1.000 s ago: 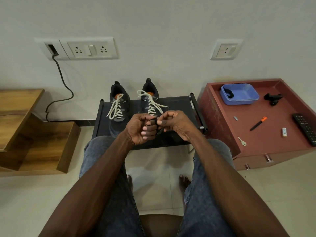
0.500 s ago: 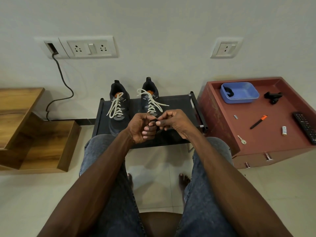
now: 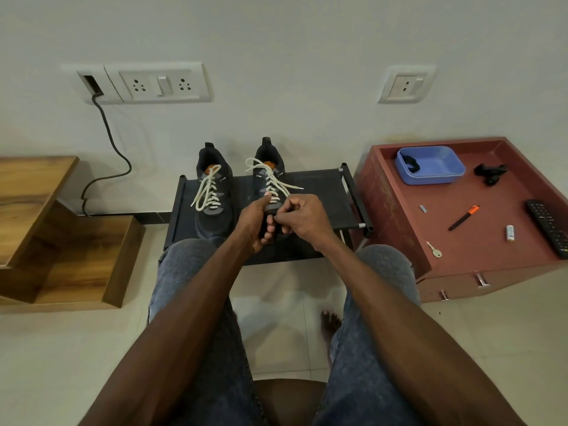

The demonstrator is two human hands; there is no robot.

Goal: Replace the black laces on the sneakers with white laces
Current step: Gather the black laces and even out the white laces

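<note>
Two dark sneakers stand side by side on a black rack point(image 3: 319, 192). The left sneaker point(image 3: 213, 192) and the right sneaker point(image 3: 270, 170) both carry white laces with loose ends. In front of the right sneaker my left hand point(image 3: 256, 224) grips a small dark bundle point(image 3: 271, 217), seemingly a black lace, with its thumb pointing up. My right hand point(image 3: 302, 219) pinches the same bundle from the right. Most of the bundle is hidden by my fingers.
A red cabinet top point(image 3: 479, 241) on the right holds a blue tray point(image 3: 430, 164) with a dark item inside, a black clip, an orange-tipped cutter point(image 3: 464, 217), a key, a battery and a remote point(image 3: 550, 229). Wooden shelves point(image 3: 61, 241) stand left. A cable hangs from the wall sockets.
Both hands stay together at the dark bundle. My left thumb has straightened upward, and the hands sit slightly closer to the right sneaker.
</note>
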